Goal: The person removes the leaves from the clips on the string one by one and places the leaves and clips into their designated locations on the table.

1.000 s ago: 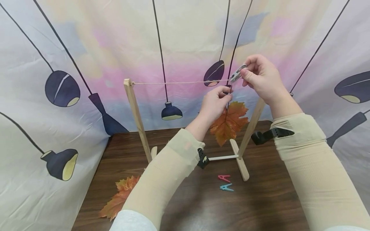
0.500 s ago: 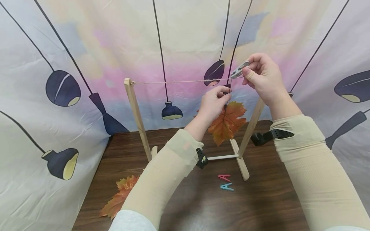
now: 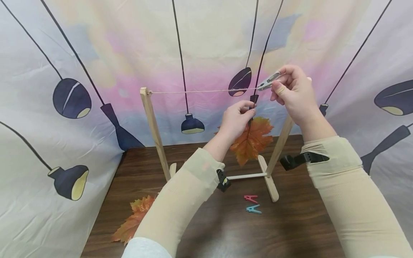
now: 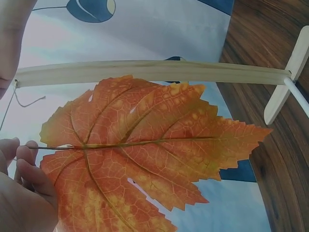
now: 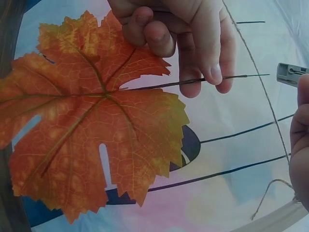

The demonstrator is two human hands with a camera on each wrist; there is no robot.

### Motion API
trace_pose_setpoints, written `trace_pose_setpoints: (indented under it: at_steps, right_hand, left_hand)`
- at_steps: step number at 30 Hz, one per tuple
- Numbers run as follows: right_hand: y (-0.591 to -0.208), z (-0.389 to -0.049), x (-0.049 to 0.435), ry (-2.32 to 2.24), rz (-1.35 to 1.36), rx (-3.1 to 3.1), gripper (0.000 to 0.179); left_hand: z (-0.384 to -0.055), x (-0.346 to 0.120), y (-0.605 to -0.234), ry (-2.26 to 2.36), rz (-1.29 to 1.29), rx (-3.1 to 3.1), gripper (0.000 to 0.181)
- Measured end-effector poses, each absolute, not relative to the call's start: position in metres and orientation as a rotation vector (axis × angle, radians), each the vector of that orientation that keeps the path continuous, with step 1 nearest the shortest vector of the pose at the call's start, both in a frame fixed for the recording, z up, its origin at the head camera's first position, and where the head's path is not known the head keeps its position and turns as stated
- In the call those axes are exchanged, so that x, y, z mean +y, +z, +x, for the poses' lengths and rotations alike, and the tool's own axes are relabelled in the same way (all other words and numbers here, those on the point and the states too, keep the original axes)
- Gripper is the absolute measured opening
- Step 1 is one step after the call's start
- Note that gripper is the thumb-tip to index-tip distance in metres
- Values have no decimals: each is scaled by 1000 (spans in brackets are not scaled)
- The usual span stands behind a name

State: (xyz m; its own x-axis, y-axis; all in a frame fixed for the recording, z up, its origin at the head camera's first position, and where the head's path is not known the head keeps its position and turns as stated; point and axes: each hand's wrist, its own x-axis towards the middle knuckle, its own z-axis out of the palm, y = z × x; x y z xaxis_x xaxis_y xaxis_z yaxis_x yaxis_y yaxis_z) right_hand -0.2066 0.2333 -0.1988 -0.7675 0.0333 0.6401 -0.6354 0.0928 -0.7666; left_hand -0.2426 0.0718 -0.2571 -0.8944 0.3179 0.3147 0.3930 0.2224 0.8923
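An orange artificial maple leaf (image 3: 251, 141) hangs by its thin dark stem, which my left hand (image 3: 237, 120) pinches between thumb and fingers. In the right wrist view the stem tip (image 5: 256, 75) crosses the twine (image 5: 263, 79). My right hand (image 3: 295, 93) holds a grey clothespin (image 3: 268, 81) between thumb and fingers. The clothespin's nose points left toward the stem tip. A small gap shows between the clothespin and the twine in the right wrist view; whether its jaws are spread is unclear.
The twine runs between wooden posts, left (image 3: 153, 132) and right (image 3: 281, 145), joined low by a white rod (image 3: 246, 176). Red (image 3: 250, 198) and blue (image 3: 254, 209) clothespins lie on the brown table (image 3: 232, 233). Another leaf (image 3: 137, 218) lies at left, partly behind my left sleeve.
My left hand and the leaf have shifted slightly left and down. The clothespin in my right hand has moved slightly right and lies at a flatter angle.
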Motion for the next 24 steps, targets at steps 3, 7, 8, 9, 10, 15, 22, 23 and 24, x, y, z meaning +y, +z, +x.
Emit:
trace_pose_setpoints:
  at_steps: [3,7,8,9,10,15,22,23,24]
  right_hand:
    - [-201,-205,234,1748,572,-1886,19]
    - [-205,-203,234,1820,537,-1906,21]
    - [-206,-202,233,1850,530,-1904,22]
    - [-207,-202,233,1881,523,-1900,23]
    - [-208,-201,232,1919,521,-1886,23]
    - [-213,-201,230,2034,500,-1819,23]
    - [-225,-201,232,2004,447,-1869,23]
    - [-226,-201,233,2003,447,-1873,24]
    - [-228,-201,233,2007,449,-1874,24]
  left_hand:
    - [-243,71,-258,-1786,-704,-2400,17]
    - [-240,69,-261,-1756,-711,-2405,19]
    - [-239,68,-261,-1749,-709,-2402,18]
    - [-238,68,-262,-1748,-708,-2400,18]
    - [-238,67,-262,-1750,-707,-2394,18]
    - [-237,65,-264,-1760,-702,-2367,17]
    - [-236,62,-265,-1739,-705,-2382,19]
    - [-236,62,-265,-1739,-707,-2381,19]
    - [-235,61,-265,-1732,-712,-2380,20]
